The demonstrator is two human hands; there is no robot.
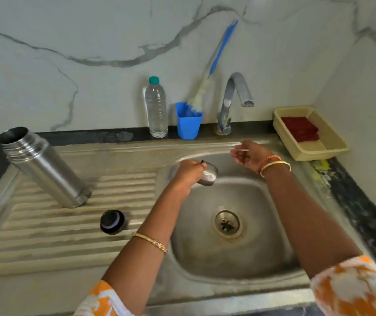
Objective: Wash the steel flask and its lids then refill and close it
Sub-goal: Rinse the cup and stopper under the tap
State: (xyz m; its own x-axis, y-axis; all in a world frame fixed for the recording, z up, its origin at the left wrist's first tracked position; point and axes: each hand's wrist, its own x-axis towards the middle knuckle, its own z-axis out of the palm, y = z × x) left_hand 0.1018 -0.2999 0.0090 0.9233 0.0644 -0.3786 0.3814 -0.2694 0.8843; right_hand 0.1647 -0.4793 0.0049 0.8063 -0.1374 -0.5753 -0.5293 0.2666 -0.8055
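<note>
Over sink basin (239,258), left hand (188,173) grips small steel cup lid (208,176), lid poking out right of fingers. Right hand (251,155) open, loosely curled, empty, near tap (232,101). Open steel flask (43,167) upright on drainboard w/ black inner lid (113,221) nearby. Blue cup (188,124) holds bottle brush (207,87); beige basket (310,133) holds red cloth.

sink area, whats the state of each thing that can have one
steel flask: open, upright on the drainboard
black inner lid: off, lying on the drainboard
steel cup lid: gripped by left hand over the basin
right hand: open, empty
tap: no water running
water bottle: capped
</note>
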